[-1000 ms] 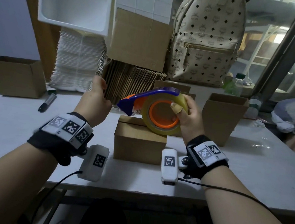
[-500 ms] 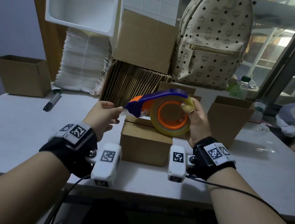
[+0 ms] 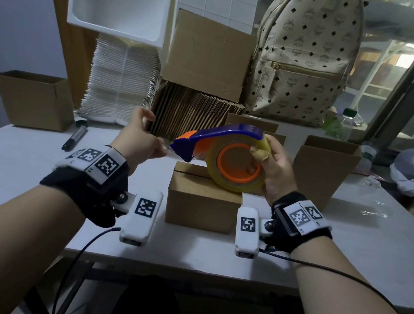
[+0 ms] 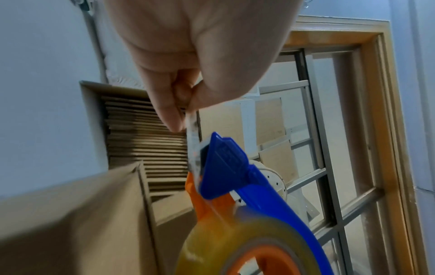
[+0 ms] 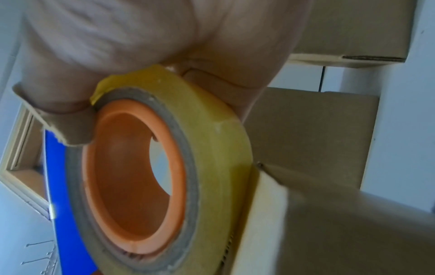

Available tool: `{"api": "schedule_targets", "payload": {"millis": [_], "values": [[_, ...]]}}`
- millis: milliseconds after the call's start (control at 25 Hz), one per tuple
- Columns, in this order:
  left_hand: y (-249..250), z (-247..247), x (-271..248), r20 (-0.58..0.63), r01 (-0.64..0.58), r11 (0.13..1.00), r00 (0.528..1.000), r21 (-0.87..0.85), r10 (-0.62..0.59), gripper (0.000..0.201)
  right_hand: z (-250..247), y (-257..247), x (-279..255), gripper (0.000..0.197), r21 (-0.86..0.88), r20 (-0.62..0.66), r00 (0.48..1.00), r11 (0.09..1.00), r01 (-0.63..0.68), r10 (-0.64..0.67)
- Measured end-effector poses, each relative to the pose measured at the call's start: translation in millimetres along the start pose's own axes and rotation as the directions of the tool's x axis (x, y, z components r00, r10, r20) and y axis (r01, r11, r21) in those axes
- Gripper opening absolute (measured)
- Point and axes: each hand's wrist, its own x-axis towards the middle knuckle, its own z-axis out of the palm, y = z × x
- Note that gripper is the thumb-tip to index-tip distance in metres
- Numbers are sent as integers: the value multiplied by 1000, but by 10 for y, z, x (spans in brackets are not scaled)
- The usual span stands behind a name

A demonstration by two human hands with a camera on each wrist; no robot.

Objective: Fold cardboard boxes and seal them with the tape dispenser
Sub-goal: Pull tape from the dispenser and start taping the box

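Observation:
My right hand (image 3: 274, 167) grips a blue and orange tape dispenser (image 3: 217, 142) with a yellowish tape roll (image 5: 212, 148), held in the air just above a small closed cardboard box (image 3: 202, 207) at the middle of the white table (image 3: 25, 166). My left hand (image 3: 139, 141) is at the dispenser's blue nose (image 4: 223, 163) and pinches the free end of the clear tape (image 4: 191, 134) between thumb and fingertips. The box's top flaps meet in a seam that shows bare cardboard.
An open box (image 3: 325, 167) stands right of the closed one, another open box (image 3: 34, 99) at the far left. A black marker (image 3: 73, 137) lies on the table. Flat cardboard sheets (image 3: 192, 115), white mailers (image 3: 122, 81) and a beige backpack (image 3: 305, 55) line the back.
My left hand came down from the flat cardboard stack to the dispenser's nose and took hold of the tape end. The dispenser stayed above the box.

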Motion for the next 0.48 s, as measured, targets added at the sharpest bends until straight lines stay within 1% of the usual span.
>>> {"api": "schedule_targets", "payload": {"millis": [160,240,360,400,480], "values": [[81,-61,51,-23,-38,995,999,90,40,48,8,15,1,29,0,7,1000,1000,21,-21],[85,-70,16,-23,-37,995,999,93,39,48,8,25,2,27,3,8,1000,1000,30,-30],[16,-67,-94,-27,9,1000,1000,-17,-10,43,10,47,-7,32,19,-9,1000,1000,23,-23],[-19,-63,-131,-32,26,999,999,-28,-27,41,9,47,-8,34,17,-11,1000,1000,17,-16],[-108,-74,-150,-50,51,998,998,42,-49,36,16,43,-2,37,-6,-1,1000,1000,11,-11]]}}
